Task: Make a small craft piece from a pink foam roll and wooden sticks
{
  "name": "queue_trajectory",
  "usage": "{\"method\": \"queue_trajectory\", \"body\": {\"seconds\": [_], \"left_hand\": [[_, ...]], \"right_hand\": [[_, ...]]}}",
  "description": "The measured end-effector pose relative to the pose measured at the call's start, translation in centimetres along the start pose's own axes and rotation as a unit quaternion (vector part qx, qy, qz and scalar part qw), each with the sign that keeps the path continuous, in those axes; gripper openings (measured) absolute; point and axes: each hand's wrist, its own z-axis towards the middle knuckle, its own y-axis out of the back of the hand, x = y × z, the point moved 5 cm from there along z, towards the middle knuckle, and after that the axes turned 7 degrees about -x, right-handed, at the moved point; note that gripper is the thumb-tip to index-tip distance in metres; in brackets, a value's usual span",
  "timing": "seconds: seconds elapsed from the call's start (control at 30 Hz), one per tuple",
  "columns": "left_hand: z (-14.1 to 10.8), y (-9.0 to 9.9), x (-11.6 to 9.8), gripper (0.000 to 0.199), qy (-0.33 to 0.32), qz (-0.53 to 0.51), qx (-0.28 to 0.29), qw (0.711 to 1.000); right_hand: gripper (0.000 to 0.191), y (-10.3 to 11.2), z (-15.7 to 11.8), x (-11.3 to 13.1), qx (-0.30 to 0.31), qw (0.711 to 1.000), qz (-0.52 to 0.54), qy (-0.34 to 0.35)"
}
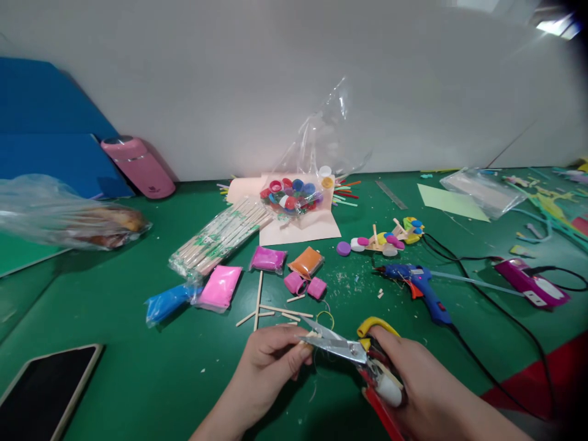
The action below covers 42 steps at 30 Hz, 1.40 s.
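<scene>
My right hand (407, 373) is wrapped round the yellow handle of a pair of scissors (337, 346), whose blades are parted and point left. Between the blade tips is the end of a small pale piece (312, 335), pinched by the thumb and fingers of my left hand (280, 355). Red and white objects show under my right hand, partly hidden by it. Just beyond my hands lie several thin wooden sticks (258, 300) and a thin yellow ring (326, 320). Two pink caps (316, 288) rest behind them.
A blue glue gun (413, 278) with a black cable lies at the right, near a purple device (528, 282). Packets of coloured clay (220, 288), bagged sticks (220, 239) and a bag of bottle caps (298, 196) stand behind. A phone (48, 392) lies front left.
</scene>
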Motion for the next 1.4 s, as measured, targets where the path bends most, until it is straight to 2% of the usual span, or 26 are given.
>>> {"method": "queue_trajectory", "body": {"seconds": [0.4,0.77,1.1,1.3,1.4], "left_hand": [[0.0,-0.1,-0.4,0.02,-0.016,0.038,0.006,0.999],[-0.1,-0.4,-0.7,0.023,-0.014,0.04,0.022,0.999],[0.1,-0.5,-0.4,0.021,-0.003,0.035,0.022,0.999],[0.1,-0.4,-0.3,0.02,0.0,0.044,0.013,0.999],[0.1,-0.4,-0.4,0.021,-0.001,0.052,0.009,0.999]], "right_hand": [[0.015,-1.0,-0.1,-1.3,-0.039,0.999,-0.003,0.022],[0.017,-0.7,-0.3,-0.7,0.0,1.0,0.008,0.009],[0.022,-1.5,-0.5,-2.2,-0.025,0.999,0.004,0.028],[0.021,-1.1,-0.4,-1.7,-0.006,1.0,0.004,0.021],[0.021,-1.1,-0.5,-1.6,-0.018,1.0,0.002,0.025]]}}
